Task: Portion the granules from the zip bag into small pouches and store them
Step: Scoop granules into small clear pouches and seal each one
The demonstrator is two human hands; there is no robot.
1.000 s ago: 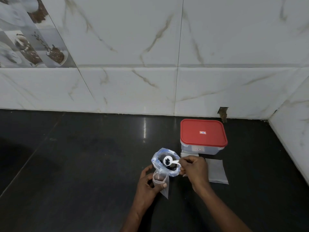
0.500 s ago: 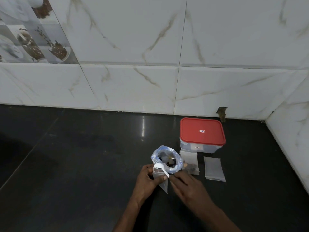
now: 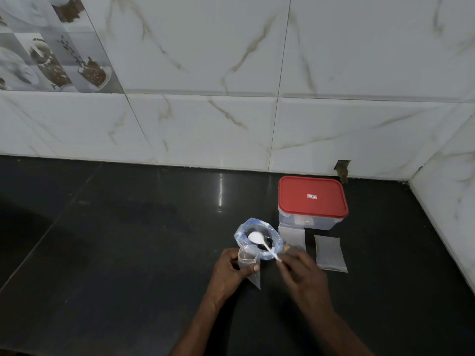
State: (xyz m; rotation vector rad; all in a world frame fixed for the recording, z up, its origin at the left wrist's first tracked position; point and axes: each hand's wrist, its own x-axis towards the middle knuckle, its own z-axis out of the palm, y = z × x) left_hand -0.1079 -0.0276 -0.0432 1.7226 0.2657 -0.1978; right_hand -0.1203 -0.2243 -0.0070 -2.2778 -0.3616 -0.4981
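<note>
While the zip bag (image 3: 257,237) stands open on the dark desk (image 3: 128,253), a small pouch (image 3: 248,265) is pinched by the left hand (image 3: 232,271) just in front of it, mouth up, apparently so that granules can be tipped in. The grip of the right hand (image 3: 299,272), beside the bag's near right edge, is closed on the handle of a white spoon (image 3: 262,242), whose bowl sits over the bag's dark contents, seemingly for scooping. Right of the bag, two more pouches (image 3: 330,253) lie flat, presumably within reach. Beyond the bag to the right, a red-lidded container (image 3: 312,199) stands closed, probably for storage.
</note>
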